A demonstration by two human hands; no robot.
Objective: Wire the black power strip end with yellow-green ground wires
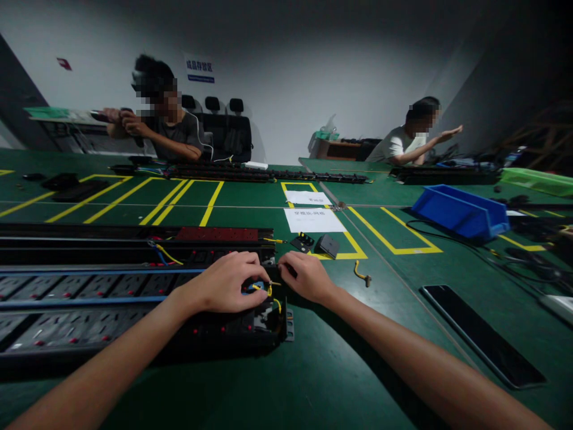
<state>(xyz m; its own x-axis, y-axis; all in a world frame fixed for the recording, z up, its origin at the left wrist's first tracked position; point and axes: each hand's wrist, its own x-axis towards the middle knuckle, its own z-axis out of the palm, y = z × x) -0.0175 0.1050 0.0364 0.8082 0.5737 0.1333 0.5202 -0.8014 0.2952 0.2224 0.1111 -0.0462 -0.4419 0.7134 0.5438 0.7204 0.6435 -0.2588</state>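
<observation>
Several long black power strips (80, 325) with rows of sockets and red dots lie side by side at the left. My left hand (230, 282) rests over the right end of one strip, thumb and index finger closed about a yellow wire (270, 291) beside a blue part. Just right of the strip ends, my right hand (307, 276) is closed with its fingers curled; what they hold, if anything, is hidden. Another yellow wire (278, 306) sticks out by a metal end bracket (290, 325) on the nearest strip.
Small black parts (328, 245) and a short yellow lead (362, 273) lie beyond my right hand. A phone (483, 334) lies at the right, a blue bin (461, 212) behind it. Two people (172, 134) sit across the green table (340, 370), behind more strips (250, 174).
</observation>
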